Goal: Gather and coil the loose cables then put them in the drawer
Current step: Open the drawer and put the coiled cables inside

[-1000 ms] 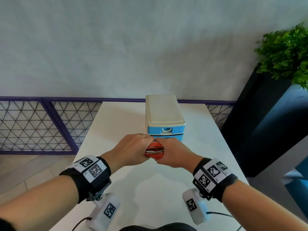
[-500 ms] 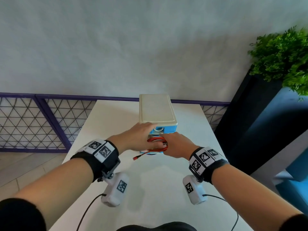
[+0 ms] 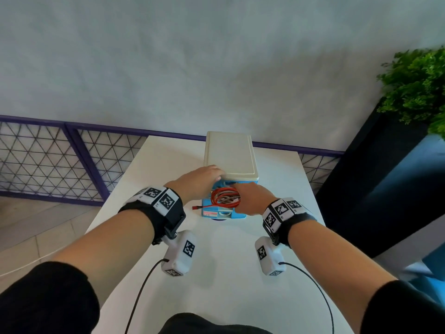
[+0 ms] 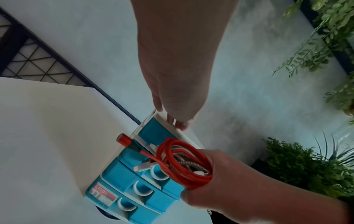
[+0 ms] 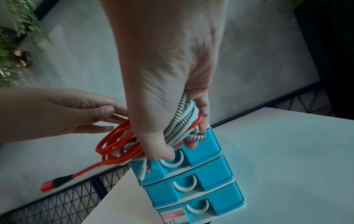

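A small drawer unit [image 3: 230, 155] with a cream top and three blue drawers [image 5: 201, 181] stands in the middle of the white table. My right hand [image 3: 250, 198] grips a coiled bundle of red, white and striped cables [image 3: 225, 198] against the top drawer's front. In the right wrist view the cable bundle [image 5: 180, 127] runs through the curled right hand [image 5: 168, 91]. A red plug end [image 3: 195, 208] sticks out to the left, and a white plug [image 4: 142, 167] hangs over the drawer front. My left hand [image 3: 199, 182] rests with straight fingers [image 4: 172, 119] on the unit's front left top corner. I cannot tell if the top drawer is pulled out.
The white table [image 3: 231, 273] reaches back to a grey wall. A purple mesh railing [image 3: 60, 160] runs behind and to the left of it. A dark planter with a green plant [image 3: 414, 88] stands at the right. Thin black leads [image 3: 310, 283] hang from my wrist cameras near the front edge.
Both hands carried the bundle forward from the table to the drawer unit. The left hand let go of the cables and went onto the unit's top. The red plug end now trails loose.
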### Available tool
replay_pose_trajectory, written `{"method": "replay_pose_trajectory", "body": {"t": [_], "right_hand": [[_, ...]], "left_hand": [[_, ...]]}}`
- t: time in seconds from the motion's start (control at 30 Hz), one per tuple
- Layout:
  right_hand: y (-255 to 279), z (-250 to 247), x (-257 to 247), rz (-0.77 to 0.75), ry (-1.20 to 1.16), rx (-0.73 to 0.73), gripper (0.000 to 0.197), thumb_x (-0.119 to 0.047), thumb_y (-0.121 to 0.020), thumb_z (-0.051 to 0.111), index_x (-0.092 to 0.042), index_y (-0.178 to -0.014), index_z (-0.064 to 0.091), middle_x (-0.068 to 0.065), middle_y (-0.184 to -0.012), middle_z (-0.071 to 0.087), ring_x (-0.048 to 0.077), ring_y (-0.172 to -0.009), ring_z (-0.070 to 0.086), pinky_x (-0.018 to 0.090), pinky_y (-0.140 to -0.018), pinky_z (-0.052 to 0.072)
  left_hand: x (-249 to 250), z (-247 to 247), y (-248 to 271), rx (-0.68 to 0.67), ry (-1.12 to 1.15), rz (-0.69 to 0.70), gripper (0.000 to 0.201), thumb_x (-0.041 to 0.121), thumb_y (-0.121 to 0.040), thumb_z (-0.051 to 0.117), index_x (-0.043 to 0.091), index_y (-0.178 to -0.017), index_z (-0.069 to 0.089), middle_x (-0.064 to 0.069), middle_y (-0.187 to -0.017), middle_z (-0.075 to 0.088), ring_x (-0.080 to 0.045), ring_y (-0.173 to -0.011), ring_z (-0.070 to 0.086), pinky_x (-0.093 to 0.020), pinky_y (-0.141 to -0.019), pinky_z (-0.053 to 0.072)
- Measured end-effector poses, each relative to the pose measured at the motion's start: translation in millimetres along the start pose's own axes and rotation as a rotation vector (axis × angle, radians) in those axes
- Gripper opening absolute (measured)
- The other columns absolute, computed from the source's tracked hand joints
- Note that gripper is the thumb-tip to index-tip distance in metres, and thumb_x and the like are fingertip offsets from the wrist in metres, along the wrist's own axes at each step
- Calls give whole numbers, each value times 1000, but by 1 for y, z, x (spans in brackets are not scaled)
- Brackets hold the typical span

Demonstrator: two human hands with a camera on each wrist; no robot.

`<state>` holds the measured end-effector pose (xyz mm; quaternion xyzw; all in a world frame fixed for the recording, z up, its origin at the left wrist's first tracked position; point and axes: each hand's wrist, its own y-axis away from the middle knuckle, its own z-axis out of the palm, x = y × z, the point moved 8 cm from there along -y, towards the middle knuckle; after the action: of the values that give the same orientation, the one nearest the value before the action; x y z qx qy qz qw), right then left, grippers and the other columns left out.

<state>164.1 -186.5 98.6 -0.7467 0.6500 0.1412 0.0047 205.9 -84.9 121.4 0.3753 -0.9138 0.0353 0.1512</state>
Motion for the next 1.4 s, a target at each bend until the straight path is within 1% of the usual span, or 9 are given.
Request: {"method": "replay_pose_trajectory", "body": {"t": [0.27,0.37,0.5,0.7,0.8,0.9,1.03,1.23,1.4], "right_hand": [[7,-11,-1,-55,-56,-48,39,-28,-77,69,-16,-114,59,4,-108,68,24,-96,64,27,-72,46],[24,-5,-5,-79,-62,-81,35,-25,-77,69,-14,-109,60,5,-104,67,23,-91,62,27,-69,43],[40,-2,-7,-89,-80,-150,31,-22,-76,70,-14,-104,60,0,-90,61,17,-79,55,21,-61,41],[53,-30,5,-19,-277,-195,27,-13,-74,71,-31,-86,55,-3,-75,66,4,-52,58,19,-51,49],[49,-54,17,68,-300,-82,26,-13,-74,70,-23,-95,58,-5,-70,65,8,-54,60,20,-53,51],[41,-65,28,199,-233,17,26,-19,-71,68,-15,-95,60,-4,-68,64,11,-54,61,20,-49,48],[35,-47,25,305,-45,-78,42,-27,-71,69,-13,-109,58,1,-87,64,18,-72,64,29,-64,56],[27,-35,7,380,119,-64,65,-28,-78,64,-8,-133,35,4,-99,58,23,-86,57,32,-67,44],[20,-28,-5,390,223,-20,70,-24,-86,56,0,-142,22,8,-115,61,26,-98,64,30,-67,41]], "left_hand": [[-10,-9,-15,-11,25,11,32,-2,-92,47,11,-119,59,-7,-119,59,-23,-109,56,-33,-92,44],[-17,-11,-16,16,110,14,29,10,-92,53,15,-120,60,-3,-118,59,-21,-109,54,-32,-92,42],[-21,-4,-16,2,80,26,51,25,-77,75,21,-124,55,5,-118,51,-14,-106,51,-29,-91,42],[-21,4,-16,-86,-5,66,71,37,-66,81,22,-127,48,10,-121,41,-15,-109,49,-44,-89,48],[-22,6,-13,-118,83,109,80,48,-55,80,25,-125,47,16,-114,37,-15,-112,47,-45,-93,46],[-20,7,-11,-143,52,138,94,57,-50,77,29,-133,43,12,-128,37,-13,-121,40,-36,-106,36],[-20,7,-11,-152,59,105,97,63,-43,73,21,-125,43,6,-123,41,-18,-114,45,-41,-99,41],[-18,-1,-3,-211,320,9,72,25,-67,83,19,-128,47,7,-131,46,-13,-120,45,-33,-104,39],[-18,-5,3,-134,412,44,36,28,-79,73,25,-113,61,9,-120,63,-10,-110,57,-31,-95,43]]}}
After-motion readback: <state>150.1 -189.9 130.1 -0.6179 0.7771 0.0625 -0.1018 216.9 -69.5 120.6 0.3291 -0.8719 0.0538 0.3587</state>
